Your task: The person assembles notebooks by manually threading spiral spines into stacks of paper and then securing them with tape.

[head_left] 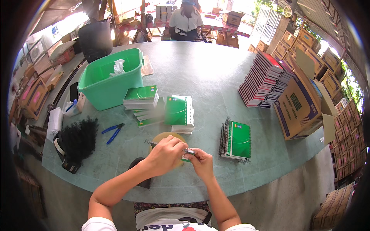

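Near the front of the table, both my hands hold a small green spiral notebook (186, 159), mostly hidden under the fingers. My left hand (166, 154) is closed over its bound edge, and a dark wire coil (148, 141) sticks out to the left. My right hand (202, 163) pinches the other end of that edge between thumb and fingers. Beneath the hands lies a round yellowish disc (157, 138). Just beyond stands a stack of green notebooks (179, 111) with punched edges. To the right is a pile of coil-bound green notebooks (240, 139).
Left are blue cutting pliers (112, 133), a bundle of black coils (79, 139) and a green tub (111, 90). More green notebooks (141, 94) lie by the tub. At right stand stacked red-covered notebooks (262, 79) and an open carton (298, 106). A person (186, 23) sits beyond the table.
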`<action>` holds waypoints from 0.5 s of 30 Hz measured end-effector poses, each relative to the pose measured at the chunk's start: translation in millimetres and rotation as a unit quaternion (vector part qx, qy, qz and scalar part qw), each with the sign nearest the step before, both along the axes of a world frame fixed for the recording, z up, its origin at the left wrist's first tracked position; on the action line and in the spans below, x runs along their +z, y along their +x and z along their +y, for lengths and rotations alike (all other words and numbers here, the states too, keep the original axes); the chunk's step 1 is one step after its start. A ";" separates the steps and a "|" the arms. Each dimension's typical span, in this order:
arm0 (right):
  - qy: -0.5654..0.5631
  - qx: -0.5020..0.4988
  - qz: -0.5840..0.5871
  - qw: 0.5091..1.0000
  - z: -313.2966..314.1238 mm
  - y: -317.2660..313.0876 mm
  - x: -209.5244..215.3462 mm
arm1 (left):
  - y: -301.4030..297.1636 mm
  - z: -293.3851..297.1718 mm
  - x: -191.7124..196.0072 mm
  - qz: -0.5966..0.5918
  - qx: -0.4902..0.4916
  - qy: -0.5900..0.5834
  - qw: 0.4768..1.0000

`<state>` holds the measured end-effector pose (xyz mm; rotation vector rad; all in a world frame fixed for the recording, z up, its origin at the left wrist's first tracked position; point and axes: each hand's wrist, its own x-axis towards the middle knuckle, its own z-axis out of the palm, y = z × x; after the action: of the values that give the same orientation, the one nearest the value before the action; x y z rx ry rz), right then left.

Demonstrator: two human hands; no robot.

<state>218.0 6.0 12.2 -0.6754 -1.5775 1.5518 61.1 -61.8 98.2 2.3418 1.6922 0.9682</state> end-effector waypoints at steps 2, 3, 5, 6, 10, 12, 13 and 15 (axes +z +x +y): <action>0.021 -0.018 -0.035 0.999 -3.2 0.0 4.7 | 7.2 2.2 -0.1 -0.026 -0.001 0.012 1.000; 0.033 -0.022 -0.048 0.998 -3.6 0.7 5.1 | 12.1 2.9 2.0 -0.021 -0.001 0.015 1.000; 0.059 -0.029 -0.073 0.995 -3.9 3.9 5.1 | 15.1 4.3 0.3 -0.025 -0.007 0.008 1.000; 0.066 -0.031 -0.086 0.994 -3.5 4.2 4.6 | 14.2 6.5 -4.8 -0.033 -0.013 -0.003 0.999; 0.096 -0.035 -0.062 0.993 -3.3 4.2 4.0 | 9.7 8.4 -5.5 -0.001 -0.035 0.000 0.999; 0.108 -0.029 -0.055 0.992 -3.0 5.2 8.0 | -0.4 8.8 -2.7 -0.028 -0.050 -0.038 0.998; 0.110 -0.024 -0.075 0.991 -2.8 7.2 10.3 | -3.5 8.9 -1.8 -0.041 -0.058 -0.057 0.996; 0.112 -0.015 -0.097 0.989 -2.9 7.4 12.7 | 0.0 8.2 0.6 -0.057 -0.049 -0.038 0.996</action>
<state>225.4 3.1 24.9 -0.7366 -1.8455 1.2927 61.1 -53.7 98.8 2.2527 1.5301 0.9817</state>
